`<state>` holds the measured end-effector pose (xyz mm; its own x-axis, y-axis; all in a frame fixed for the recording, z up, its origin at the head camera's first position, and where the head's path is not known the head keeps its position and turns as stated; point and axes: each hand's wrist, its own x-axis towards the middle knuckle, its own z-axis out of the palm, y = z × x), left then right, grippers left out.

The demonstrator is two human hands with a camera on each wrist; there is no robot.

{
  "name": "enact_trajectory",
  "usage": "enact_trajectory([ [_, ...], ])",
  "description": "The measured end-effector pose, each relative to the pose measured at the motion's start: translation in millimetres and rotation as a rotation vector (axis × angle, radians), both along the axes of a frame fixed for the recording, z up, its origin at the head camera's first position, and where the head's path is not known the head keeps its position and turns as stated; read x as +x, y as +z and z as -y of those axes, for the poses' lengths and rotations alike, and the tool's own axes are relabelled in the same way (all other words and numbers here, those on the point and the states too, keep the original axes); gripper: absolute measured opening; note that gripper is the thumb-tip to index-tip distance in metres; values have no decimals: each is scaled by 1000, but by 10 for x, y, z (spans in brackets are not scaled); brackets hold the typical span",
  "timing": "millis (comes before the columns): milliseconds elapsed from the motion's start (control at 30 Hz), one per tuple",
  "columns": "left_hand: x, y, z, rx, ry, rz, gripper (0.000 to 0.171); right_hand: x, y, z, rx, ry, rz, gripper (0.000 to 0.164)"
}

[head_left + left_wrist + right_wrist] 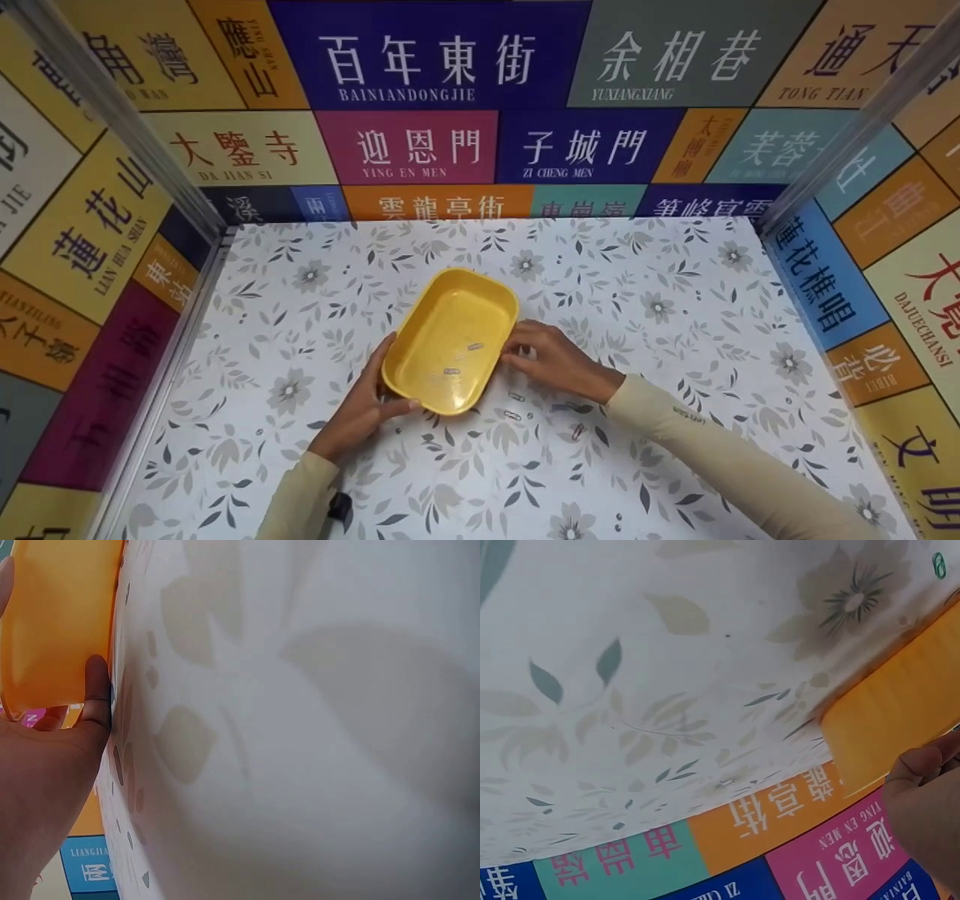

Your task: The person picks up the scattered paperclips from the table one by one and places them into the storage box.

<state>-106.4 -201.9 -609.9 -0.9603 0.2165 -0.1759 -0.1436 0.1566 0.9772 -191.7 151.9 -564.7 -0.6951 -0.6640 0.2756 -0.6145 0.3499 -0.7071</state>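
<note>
A yellow plastic tray [420, 319] lies slanted on the patterned tabletop, with a few paper clips [451, 371] inside. My left hand [364, 409] grips its near left corner, thumb over the near rim and fingers along the outer side. In the left wrist view one finger [97, 686] presses against the tray wall [56, 630]. At the tray's right rim is my right hand [559, 360], fingers bent and thumb and forefinger tips close together. The right wrist view shows its thumb [919, 765] by the rim; I cannot tell whether it pinches a clip or the tray.
Several loose paper clips [512, 415] lie right of the tray, one reddish clip [577, 431] nearer the right forearm. A green clip [939, 566] lies beside the tray in the right wrist view. Lettered panels [420, 146] wall in the table at the back and both sides.
</note>
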Motion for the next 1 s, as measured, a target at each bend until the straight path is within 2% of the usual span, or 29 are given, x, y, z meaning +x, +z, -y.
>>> enact_trajectory([
  [233,12,13,-13,-27,12,2,118,68,-86,-144,7,-64,34,9],
  [533,14,19,-15,-44,13,14,119,167,-229,-313,25,-113,14,8],
  [800,6,10,-16,-34,19,19,121,272,-388,-386,21,-97,26,7],
  [1000,-1,26,-28,-22,21,26,120,364,-468,-358,77,-107,59,4],
])
